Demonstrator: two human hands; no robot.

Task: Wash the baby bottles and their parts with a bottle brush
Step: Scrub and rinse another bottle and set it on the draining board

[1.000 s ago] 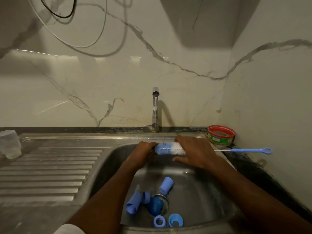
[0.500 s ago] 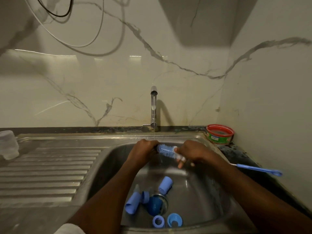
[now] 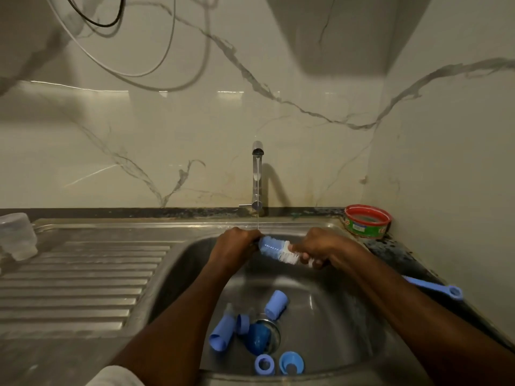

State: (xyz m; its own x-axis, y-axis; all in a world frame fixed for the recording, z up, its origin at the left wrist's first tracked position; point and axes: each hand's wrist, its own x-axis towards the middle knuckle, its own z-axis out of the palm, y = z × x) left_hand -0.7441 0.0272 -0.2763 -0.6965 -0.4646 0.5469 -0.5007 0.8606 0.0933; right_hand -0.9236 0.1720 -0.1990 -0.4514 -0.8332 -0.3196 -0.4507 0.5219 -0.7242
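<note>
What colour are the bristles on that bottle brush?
Blue and white on the bottle brush, seen from the head view, the only one.

Sink basin (image 3: 328, 310): stainless steel, holding blue bottle parts near the drain (image 3: 271, 334): a cap (image 3: 276, 304), a longer cap (image 3: 223, 334), a dark blue piece (image 3: 257, 339) over the drain, two rings (image 3: 264, 364) at the front wall.
Drainboard (image 3: 83, 280): ribbed steel, left of the basin; a clear bottle (image 3: 18, 236) lies at its far-left corner.
Countertop (image 3: 390, 247): dark, speckled; a red-rimmed tub (image 3: 367, 221) in the right corner.
</note>
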